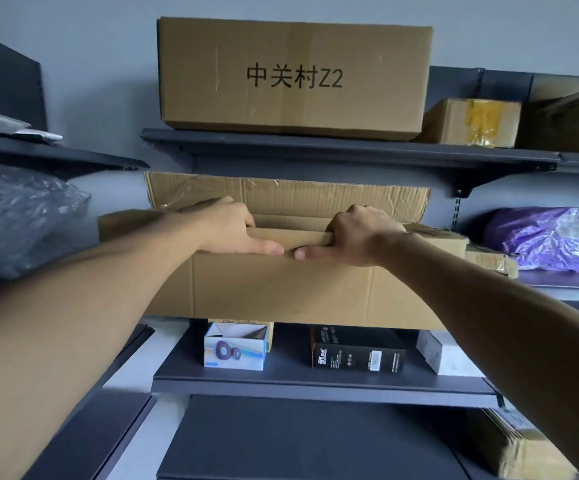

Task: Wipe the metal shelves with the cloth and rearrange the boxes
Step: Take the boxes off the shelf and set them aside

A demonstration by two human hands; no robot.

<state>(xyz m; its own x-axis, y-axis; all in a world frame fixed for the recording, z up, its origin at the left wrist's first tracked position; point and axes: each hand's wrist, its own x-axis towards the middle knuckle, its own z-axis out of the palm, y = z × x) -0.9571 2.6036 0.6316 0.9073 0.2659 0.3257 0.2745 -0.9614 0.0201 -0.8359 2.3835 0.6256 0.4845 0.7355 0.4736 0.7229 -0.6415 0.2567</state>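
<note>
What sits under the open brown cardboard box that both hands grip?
On the grey metal shelf below: a small white-and-blue carton, a black printed carton and a pale box. The open brown cardboard box hides their rear parts and its own support.

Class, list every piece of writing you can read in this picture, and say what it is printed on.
"中关村Z2": printed on the large cardboard box.
Black box: white print, too small to read.
White and blue box: lettering blurred.
Yellow tape on the small box: unreadable.
</note>
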